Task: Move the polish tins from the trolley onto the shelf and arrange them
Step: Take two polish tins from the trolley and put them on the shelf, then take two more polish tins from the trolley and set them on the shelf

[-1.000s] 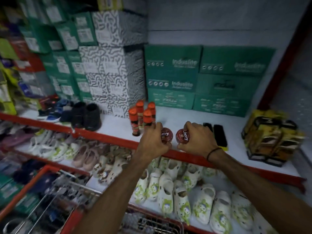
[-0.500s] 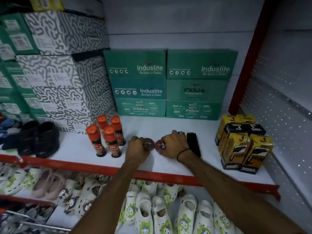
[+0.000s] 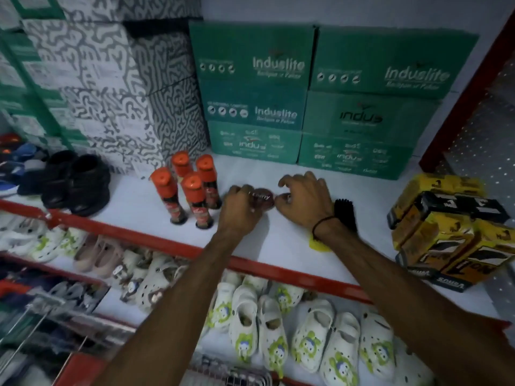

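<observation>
Two round dark-red polish tins lie side by side on the white shelf (image 3: 133,201) with its red front lip. The left tin (image 3: 262,197) shows its lettered lid; my left hand (image 3: 241,208) curls over its left edge. The right tin (image 3: 285,198) is mostly hidden under my right hand (image 3: 305,200), whose fingers arch over it and still touch it. Both tins rest flat between the orange-capped bottles and the black brush. The trolley's wire edge (image 3: 231,376) shows at the bottom.
Several orange-capped bottles (image 3: 192,196) stand left of the tins. A black brush (image 3: 345,214) lies to the right, yellow-black boxes (image 3: 451,232) further right. Green cartons (image 3: 315,107) and patterned boxes line the back. Black shoes (image 3: 76,183) sit left; white clogs (image 3: 278,335) fill the lower shelf.
Both hands carried the tins from the shelf's front lip deeper onto the shelf and set them down flat. The right hand's fingers have spread over its tin.
</observation>
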`<state>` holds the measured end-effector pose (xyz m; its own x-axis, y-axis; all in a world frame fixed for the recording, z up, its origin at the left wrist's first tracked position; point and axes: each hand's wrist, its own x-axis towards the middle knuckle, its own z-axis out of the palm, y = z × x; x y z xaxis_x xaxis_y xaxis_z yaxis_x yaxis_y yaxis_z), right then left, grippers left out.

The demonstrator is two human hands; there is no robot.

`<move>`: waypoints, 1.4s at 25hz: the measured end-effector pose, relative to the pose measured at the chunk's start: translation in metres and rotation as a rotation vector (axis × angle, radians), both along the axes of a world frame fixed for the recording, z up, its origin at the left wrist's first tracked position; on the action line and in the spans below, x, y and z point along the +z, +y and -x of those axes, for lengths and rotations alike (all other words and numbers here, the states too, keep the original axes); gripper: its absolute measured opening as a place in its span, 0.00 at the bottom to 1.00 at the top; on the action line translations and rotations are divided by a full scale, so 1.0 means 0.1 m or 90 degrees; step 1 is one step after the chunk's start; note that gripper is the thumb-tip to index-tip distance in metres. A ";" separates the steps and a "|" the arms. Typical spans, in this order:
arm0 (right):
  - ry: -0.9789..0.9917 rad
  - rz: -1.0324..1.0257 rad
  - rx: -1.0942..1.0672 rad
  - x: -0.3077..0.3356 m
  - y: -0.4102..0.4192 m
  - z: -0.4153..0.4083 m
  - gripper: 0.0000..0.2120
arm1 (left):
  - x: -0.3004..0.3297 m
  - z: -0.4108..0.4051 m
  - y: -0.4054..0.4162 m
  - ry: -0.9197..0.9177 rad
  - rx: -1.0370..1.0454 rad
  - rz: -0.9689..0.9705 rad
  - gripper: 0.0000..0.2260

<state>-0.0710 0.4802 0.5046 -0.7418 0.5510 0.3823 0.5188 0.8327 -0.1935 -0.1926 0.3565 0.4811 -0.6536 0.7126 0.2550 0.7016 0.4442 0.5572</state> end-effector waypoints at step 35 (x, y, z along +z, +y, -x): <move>-0.697 0.206 0.415 -5.27 -3.42 -0.33 0.23 | -5.30 -0.67 -3.69 -0.389 0.250 0.489 0.24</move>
<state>-0.0379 0.1378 -0.0226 -0.7445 -0.0707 -0.6638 0.0574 0.9839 -0.1692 -0.1256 -0.0128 -0.0493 -0.7382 0.2537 -0.6251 0.1274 0.9623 0.2402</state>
